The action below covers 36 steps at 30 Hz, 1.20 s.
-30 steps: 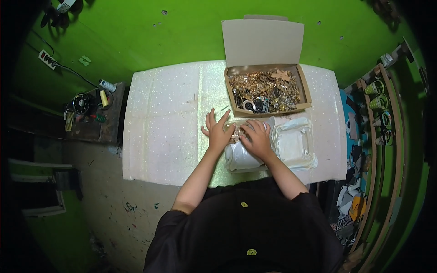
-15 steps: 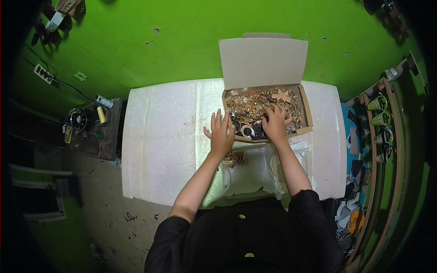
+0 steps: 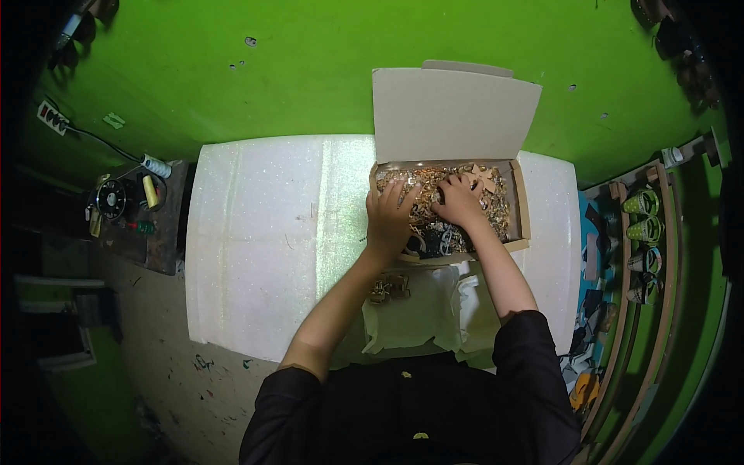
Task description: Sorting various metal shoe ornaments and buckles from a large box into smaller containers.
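An open cardboard box [image 3: 523, 221] with its lid [image 3: 457, 116] raised stands at the back of the table. Many small gold-coloured metal pieces [image 3: 428, 188] fill it, with darker pieces [image 3: 446, 239] near the front. My left hand [image 3: 390, 222] reaches over the box's left side, fingers apart on the pieces. To its right, my right hand [image 3: 459, 204] rests in the heap with bent, parted fingers; its fingertips are partly hidden. A tan star-shaped piece [image 3: 482, 179] lies just beyond it. Nothing shows clearly held in either hand.
In front of the box lie white sheet wrapping [image 3: 415, 314] and a small cluster of gold-brown pieces [image 3: 389, 288]. A pale glittery cover [image 3: 256, 232] spreads over the table. Left is a dark side table [image 3: 159, 244] with thread spools; right, a wooden rack [image 3: 663, 232] holding sandals.
My left hand has moved from the box's front left edge forward onto the pieces inside. My right hand has shifted slightly left within the heap. The view has also shifted a little.
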{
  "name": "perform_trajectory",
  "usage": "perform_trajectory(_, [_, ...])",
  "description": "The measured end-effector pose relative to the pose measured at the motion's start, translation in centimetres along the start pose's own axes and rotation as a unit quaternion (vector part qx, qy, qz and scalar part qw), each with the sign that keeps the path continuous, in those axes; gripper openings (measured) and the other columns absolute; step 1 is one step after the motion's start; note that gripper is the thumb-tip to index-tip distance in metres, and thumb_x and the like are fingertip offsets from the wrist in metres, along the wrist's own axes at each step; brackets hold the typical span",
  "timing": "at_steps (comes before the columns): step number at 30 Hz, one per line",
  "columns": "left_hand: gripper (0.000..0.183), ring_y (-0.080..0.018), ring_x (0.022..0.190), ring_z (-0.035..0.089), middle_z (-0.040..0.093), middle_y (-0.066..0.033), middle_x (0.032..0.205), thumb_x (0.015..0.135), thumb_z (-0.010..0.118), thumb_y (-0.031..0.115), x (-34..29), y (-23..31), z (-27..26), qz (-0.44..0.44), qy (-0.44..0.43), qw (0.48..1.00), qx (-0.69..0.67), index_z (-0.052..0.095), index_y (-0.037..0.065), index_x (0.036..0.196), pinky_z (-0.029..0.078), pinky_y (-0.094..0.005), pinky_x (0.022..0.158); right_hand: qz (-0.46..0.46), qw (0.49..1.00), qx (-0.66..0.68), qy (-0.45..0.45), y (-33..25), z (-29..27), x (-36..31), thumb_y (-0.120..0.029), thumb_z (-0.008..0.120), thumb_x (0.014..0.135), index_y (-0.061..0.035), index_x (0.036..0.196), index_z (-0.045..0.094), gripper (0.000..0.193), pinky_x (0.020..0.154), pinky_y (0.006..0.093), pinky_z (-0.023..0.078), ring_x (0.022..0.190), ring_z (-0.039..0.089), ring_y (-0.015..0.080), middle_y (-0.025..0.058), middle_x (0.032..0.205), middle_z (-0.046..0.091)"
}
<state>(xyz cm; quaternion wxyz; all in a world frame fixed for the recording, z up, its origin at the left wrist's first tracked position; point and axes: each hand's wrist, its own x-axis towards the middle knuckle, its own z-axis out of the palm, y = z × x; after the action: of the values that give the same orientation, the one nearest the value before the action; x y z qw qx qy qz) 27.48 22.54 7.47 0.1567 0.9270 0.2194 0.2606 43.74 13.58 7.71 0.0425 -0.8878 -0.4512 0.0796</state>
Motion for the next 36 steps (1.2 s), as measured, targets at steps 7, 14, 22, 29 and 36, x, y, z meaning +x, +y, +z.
perform_trajectory(7, [0.056,-0.0329,0.127,0.035,0.040,-0.0159,0.132,0.079,0.043,-0.008,-0.1,-0.5,0.1,-0.109,0.034,0.990,-0.080,0.042,0.012,0.132,0.024,-0.0518,0.103,-0.045,0.996,0.047,-0.054,0.1,0.3,-1.0,-0.027,0.063,0.077,-0.0188,0.099,0.065,0.024,0.098,0.0644,0.015,0.113,0.045,0.0242,0.0018,0.107,0.057])
perform_trajectory(14, [0.057,-0.0375,0.128,0.030,0.033,-0.0197,0.137,0.081,0.041,-0.009,-0.5,-1.1,0.2,-0.145,0.084,0.973,-0.157,0.037,0.009,0.135,0.023,-0.0475,0.106,-0.107,0.982,0.153,0.021,-1.7,-0.6,-2.9,-0.033,0.067,0.074,-0.0187,0.101,0.062,0.031,0.099,0.0631,0.013,0.114,0.045,0.0229,0.0024,0.105,0.057])
perform_trajectory(22, [0.046,-0.0372,0.127,0.029,0.038,-0.0215,0.131,0.083,0.040,-0.006,-0.7,-0.4,-0.3,-0.189,0.143,0.948,-0.211,0.045,0.005,0.128,0.024,-0.0416,0.106,-0.166,0.974,0.140,-0.068,-2.7,-0.1,-4.3,-0.026,0.068,0.071,-0.0155,0.101,0.062,0.033,0.094,0.0571,0.021,0.099,0.057,0.0229,0.0035,0.096,0.062])
perform_trajectory(29, [0.035,-0.0283,0.128,0.031,0.044,-0.0067,0.132,0.071,0.057,0.007,-0.8,-0.9,-1.9,-0.085,-0.069,0.993,-0.041,0.066,0.019,0.102,0.013,-0.0641,0.099,-0.139,0.970,0.198,0.006,-1.2,-0.8,-4.2,-0.017,0.062,0.076,-0.0167,0.094,0.065,0.018,0.096,0.0575,0.019,0.096,0.059,0.0228,0.0021,0.089,0.065])
perform_trajectory(36, [0.016,-0.0244,0.128,0.034,0.051,-0.0031,0.124,0.068,0.069,0.015,0.5,-1.3,-3.6,-0.002,-0.259,0.964,0.062,0.071,0.018,0.084,0.008,-0.0695,0.097,-0.042,0.979,0.194,0.052,0.1,-1.0,-4.1,-0.021,0.066,0.076,-0.0156,0.090,0.066,0.015,0.095,0.0561,0.020,0.090,0.060,0.0239,0.0032,0.082,0.066])
